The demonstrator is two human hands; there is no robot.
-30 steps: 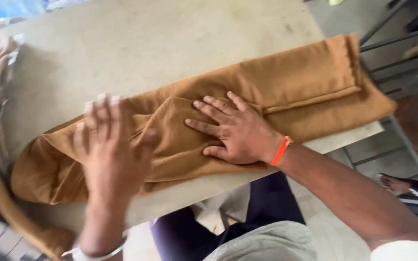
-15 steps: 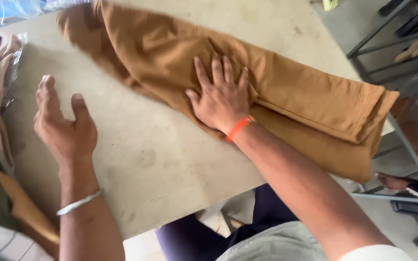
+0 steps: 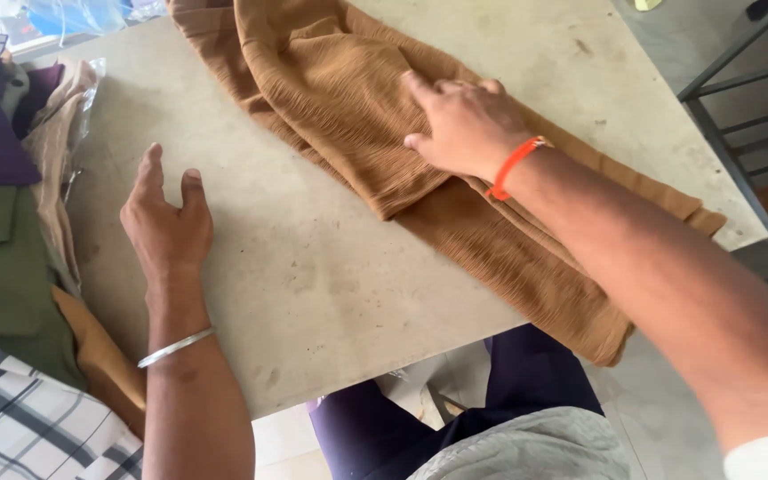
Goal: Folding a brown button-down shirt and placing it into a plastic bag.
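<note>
Moved: my right hand (image 3: 464, 124) slid up the brown cloth (image 3: 491, 240).
Cloth: ribbed, folded, pressed under flat fingers.
Left hand (image 3: 166, 227): open on table (image 3: 331, 293).

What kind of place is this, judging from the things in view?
Probably a garment workshop or a clothes packing room. A brown ribbed garment lies on a worn work table under the right hand, more folded clothes are piled at the left, and a metal rack stands beside the table.

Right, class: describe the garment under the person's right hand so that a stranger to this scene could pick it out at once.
Start at the pale grey table. Across its far right part lies a tan ribbed garment, folded over itself, one end hanging off the near right edge, with the right hand pressing on it. Unlike the purple, green and checked clothes piled at the left, it lies spread out alone.
</note>
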